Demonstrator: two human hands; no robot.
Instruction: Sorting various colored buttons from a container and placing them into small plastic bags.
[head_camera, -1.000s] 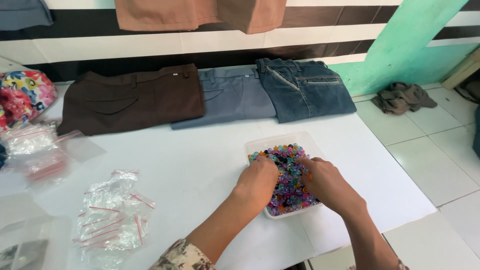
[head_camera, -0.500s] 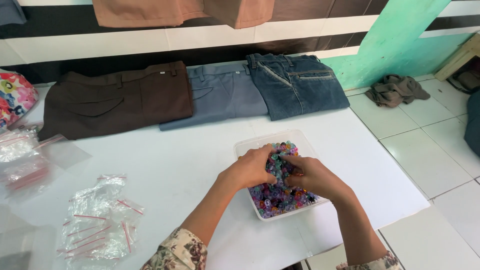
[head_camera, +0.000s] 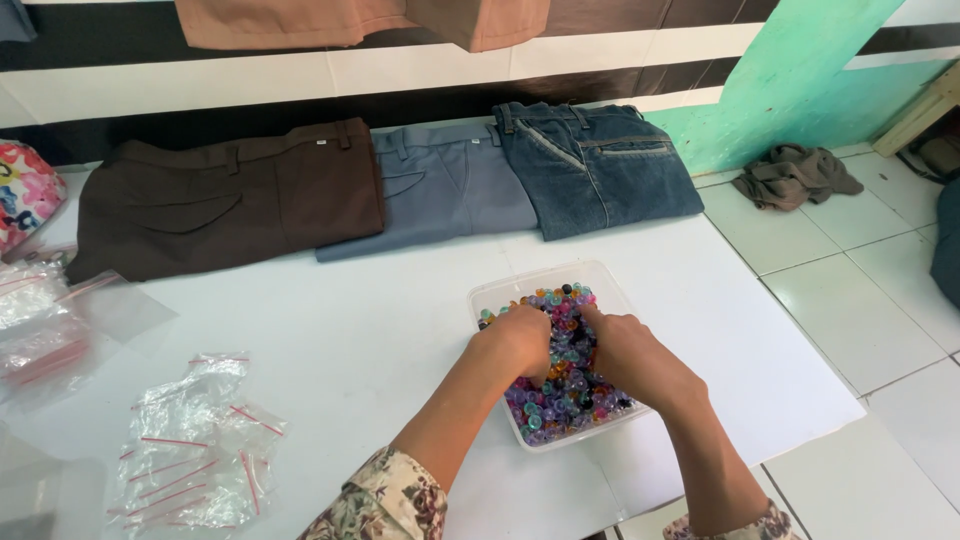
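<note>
My left hand and right hand are both curled, fingers dug into coloured beads in the clear tub near the table's right edge.

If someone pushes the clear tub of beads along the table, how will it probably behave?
The clear plastic tub sits flat and low on the smooth white table, so it would probably slide, not tip. Its thin walls may flex. The small round beads fill it high, so some could spill and roll.
</note>
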